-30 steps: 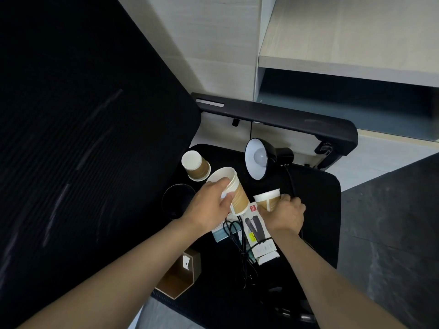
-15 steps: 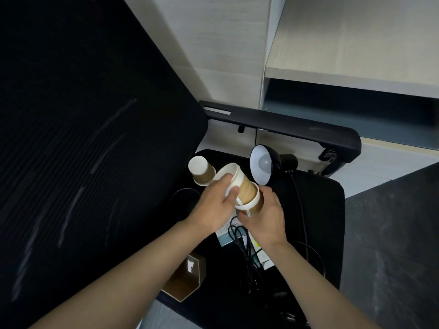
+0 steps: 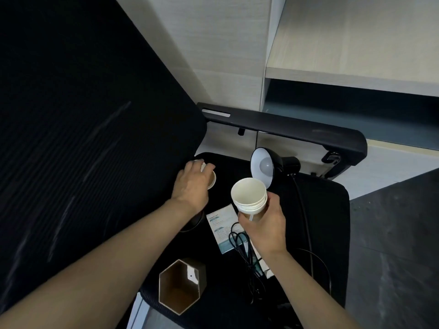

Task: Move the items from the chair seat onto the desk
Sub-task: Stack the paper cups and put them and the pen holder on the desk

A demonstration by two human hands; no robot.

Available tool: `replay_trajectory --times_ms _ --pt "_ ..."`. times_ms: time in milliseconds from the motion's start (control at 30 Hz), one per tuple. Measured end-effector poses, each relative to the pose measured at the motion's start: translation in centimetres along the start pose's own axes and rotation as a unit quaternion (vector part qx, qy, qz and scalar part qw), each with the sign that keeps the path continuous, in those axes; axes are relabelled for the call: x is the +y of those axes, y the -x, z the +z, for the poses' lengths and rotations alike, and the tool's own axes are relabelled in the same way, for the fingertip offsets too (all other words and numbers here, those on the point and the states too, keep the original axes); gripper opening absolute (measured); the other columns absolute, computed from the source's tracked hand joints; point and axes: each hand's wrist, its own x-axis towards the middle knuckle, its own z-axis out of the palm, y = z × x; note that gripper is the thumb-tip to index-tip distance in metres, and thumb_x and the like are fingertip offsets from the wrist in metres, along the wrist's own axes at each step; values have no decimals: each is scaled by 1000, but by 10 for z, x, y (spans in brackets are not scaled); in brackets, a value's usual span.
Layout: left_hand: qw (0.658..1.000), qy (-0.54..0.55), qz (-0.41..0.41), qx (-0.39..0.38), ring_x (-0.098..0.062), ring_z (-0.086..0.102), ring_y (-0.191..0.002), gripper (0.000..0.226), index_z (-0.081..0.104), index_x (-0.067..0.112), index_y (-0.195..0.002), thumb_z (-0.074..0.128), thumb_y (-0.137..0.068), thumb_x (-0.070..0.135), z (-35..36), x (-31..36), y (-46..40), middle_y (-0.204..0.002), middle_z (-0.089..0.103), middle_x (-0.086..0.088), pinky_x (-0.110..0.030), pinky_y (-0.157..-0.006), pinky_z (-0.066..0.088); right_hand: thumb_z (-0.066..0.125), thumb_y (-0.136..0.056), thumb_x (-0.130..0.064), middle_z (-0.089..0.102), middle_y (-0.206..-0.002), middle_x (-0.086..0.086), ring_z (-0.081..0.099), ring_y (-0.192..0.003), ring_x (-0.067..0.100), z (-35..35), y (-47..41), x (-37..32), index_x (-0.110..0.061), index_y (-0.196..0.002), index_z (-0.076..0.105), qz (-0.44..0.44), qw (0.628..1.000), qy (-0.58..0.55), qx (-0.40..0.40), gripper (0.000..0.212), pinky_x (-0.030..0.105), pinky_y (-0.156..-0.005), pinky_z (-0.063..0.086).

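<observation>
Left hand [image 3: 193,184] moved to lone cup [image 3: 211,179].

Black mesh chair seat [image 3: 318,210]; white-rimmed brown paper cups [image 3: 249,198]; black lamp [image 3: 268,166], white inside; brown hexagonal holder [image 3: 180,288]; white-and-teal leaflet [image 3: 221,224]; black cable [image 3: 247,257]; pale wood-grain worktop [image 3: 356,39].

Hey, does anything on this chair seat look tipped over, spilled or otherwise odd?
Nothing is spilled. The black desk lamp lies on its side on the chair seat, shade facing up toward the camera, and the hexagonal wooden holder sits at the seat's front edge. No damage is visible.
</observation>
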Motion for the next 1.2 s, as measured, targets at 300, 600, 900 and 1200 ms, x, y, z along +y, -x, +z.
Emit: replay_trajectory --times_ms 300,600,900,1200 --pt "935 -343 66 -67 -30 30 -132 77 24 13 -145 64 -80 22 16 -9 -39 -142 34 -14 -35 -107 30 83 -63 -18 57 -119 1 56 -109 15 0 -5 7 -19 -121 47 9 1000 -5 -5 68 24 -86 48" --pt "990 -142 -7 -3 -25 53 -105 56 38 11 -123 67 -76 22 1 2 -18 -121 50 -10 -32 -86 44 83 -63 -17 58 -117 4 57 -107 19 -3 -1 3 -16 -119 46 27 1000 1 4 67 34 -87 52" --pt "906 389 -165 27 -19 54 -102 76 44 21 -126 82 -60 20 -22 6 28 -115 51 1 -30 -83 44 83 -62 -12 56 -116 9 56 -106 24 -8 11 -8 -10 -118 45 17 1000 13 2 67 35 -85 51" --pt "771 621 -139 14 0 63 -98 76 52 31 -114 92 -51 14 -23 33 59 -109 65 9 -13 -73 53 83 -61 -14 57 -107 3 58 -97 17 3 31 -12 -17 -113 45 -10 999 12 -40 64 27 -74 49"
